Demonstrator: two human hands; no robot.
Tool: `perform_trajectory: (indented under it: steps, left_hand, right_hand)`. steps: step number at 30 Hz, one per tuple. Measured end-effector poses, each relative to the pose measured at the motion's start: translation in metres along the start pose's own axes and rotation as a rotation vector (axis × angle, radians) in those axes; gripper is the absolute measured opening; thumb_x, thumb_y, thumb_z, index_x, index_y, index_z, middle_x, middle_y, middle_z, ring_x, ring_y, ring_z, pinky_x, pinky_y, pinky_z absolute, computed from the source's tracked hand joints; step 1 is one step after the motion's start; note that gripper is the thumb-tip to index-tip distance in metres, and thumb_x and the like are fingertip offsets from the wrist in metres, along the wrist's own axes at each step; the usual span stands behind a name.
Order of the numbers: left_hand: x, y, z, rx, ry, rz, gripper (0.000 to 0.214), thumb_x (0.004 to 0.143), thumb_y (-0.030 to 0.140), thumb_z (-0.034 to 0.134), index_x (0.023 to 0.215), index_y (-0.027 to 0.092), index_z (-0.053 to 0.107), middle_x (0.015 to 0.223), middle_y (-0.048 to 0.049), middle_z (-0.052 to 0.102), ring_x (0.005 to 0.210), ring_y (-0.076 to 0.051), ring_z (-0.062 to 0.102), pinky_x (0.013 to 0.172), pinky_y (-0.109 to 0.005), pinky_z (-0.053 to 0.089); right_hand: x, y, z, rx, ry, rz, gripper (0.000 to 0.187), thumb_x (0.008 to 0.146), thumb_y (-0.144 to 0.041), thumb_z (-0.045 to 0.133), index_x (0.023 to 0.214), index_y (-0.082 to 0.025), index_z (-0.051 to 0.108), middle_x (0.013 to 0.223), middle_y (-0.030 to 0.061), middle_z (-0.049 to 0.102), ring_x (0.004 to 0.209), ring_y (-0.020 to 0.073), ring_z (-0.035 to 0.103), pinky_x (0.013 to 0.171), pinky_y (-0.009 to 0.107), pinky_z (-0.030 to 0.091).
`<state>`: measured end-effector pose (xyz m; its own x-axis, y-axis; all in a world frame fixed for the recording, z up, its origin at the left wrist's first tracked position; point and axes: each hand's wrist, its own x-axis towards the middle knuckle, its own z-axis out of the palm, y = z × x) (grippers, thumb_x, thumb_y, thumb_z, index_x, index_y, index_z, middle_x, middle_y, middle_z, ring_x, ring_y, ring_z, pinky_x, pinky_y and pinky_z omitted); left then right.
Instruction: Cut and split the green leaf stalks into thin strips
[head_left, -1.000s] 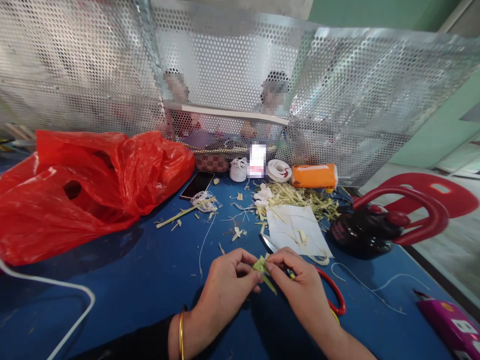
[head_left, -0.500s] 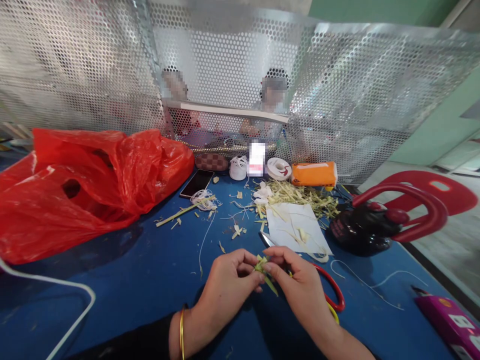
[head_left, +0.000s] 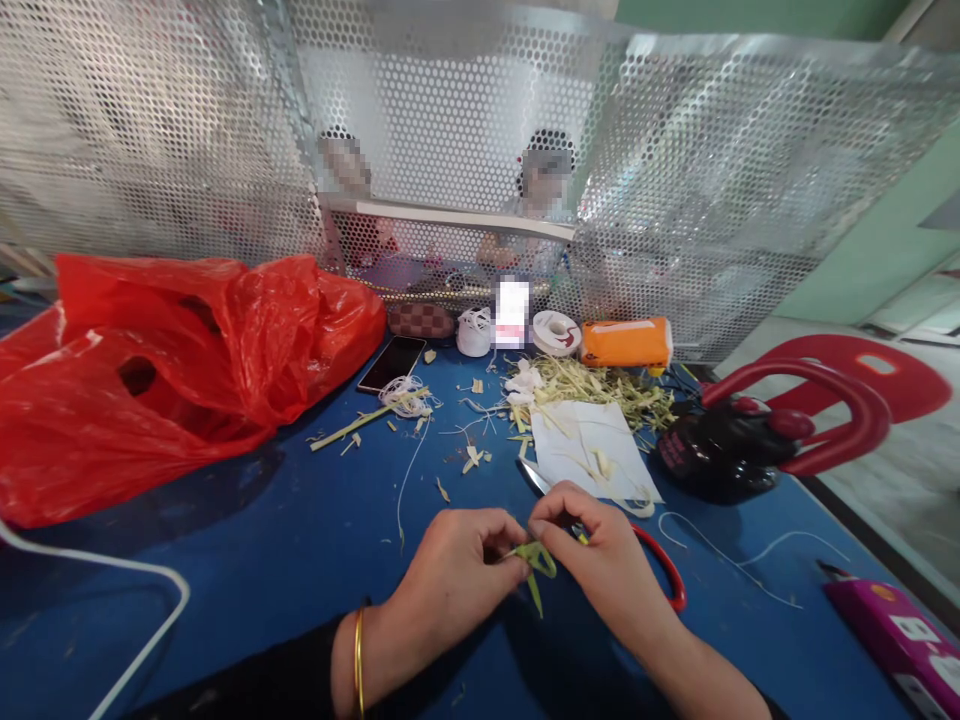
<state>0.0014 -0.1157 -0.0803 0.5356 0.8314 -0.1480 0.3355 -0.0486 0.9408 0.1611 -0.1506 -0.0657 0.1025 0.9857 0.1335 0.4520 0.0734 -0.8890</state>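
Both my hands meet low in the middle over the blue table. My left hand, with a gold bangle on its wrist, pinches one side of a small folded strip of green leaf. My right hand pinches the other side, fingers curled. One end of the leaf strip hangs down between the hands. Red-handled scissors lie on the table just behind and partly under my right hand, their blade pointing away to the left.
A big red plastic bag fills the left. Leaf scraps, a white sheet, a phone, thread, tape rolls and an orange pack lie further back. A black bag and a pink box sit right. Behind the perforated metal screen sit two people.
My hands have dropped slightly toward me and turned the leaf piece, which now shows a loop with an end hanging down. Nothing else on the table has moved.
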Motion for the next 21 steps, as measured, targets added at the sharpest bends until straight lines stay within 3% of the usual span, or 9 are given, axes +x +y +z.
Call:
perform_trajectory:
  steps: [5, 10, 16, 21]
  left_hand:
    - [-0.0004, 0.0017, 0.0011, 0.028, -0.142, -0.022, 0.016, 0.064, 0.015, 0.056, 0.072, 0.018, 0.070, 0.057, 0.0041, 0.060, 0.053, -0.009, 0.051, 0.049, -0.018, 0.033]
    - [0.0031, 0.0043, -0.0031, -0.095, -0.090, -0.092, 0.020, 0.065, 0.018, 0.057, 0.081, 0.016, 0.069, 0.062, 0.0021, 0.064, 0.059, -0.012, 0.058, 0.056, -0.020, 0.041]
    - [0.0016, 0.0028, -0.0034, 0.062, -0.058, -0.015, 0.015, 0.066, 0.017, 0.055, 0.073, 0.017, 0.069, 0.060, 0.0028, 0.063, 0.057, -0.010, 0.053, 0.051, -0.019, 0.035]
    - [0.0003, 0.0033, -0.0004, -0.069, -0.223, -0.103, 0.012, 0.064, 0.017, 0.058, 0.071, 0.016, 0.067, 0.057, 0.0025, 0.063, 0.053, -0.011, 0.058, 0.050, -0.019, 0.038]
  right_hand:
    - [0.0032, 0.0004, -0.0043, -0.025, 0.013, -0.057, 0.016, 0.082, -0.020, 0.053, 0.066, -0.019, 0.055, 0.070, -0.0006, 0.056, 0.069, 0.0148, 0.054, 0.066, 0.026, 0.042]
    - [0.0042, 0.0034, -0.0047, -0.091, -0.090, 0.025, 0.017, 0.083, -0.030, 0.055, 0.070, -0.019, 0.057, 0.070, -0.0003, 0.058, 0.068, 0.0153, 0.054, 0.064, 0.026, 0.041]
    - [0.0029, 0.0039, -0.0050, -0.016, -0.144, 0.121, 0.012, 0.077, -0.023, 0.058, 0.066, -0.019, 0.058, 0.063, -0.0026, 0.056, 0.063, 0.0136, 0.050, 0.061, 0.025, 0.038]
    - [0.0040, 0.0032, -0.0007, 0.181, -0.086, 0.149, 0.016, 0.076, -0.028, 0.060, 0.063, -0.018, 0.057, 0.060, -0.0030, 0.052, 0.060, 0.0127, 0.045, 0.059, 0.025, 0.037]
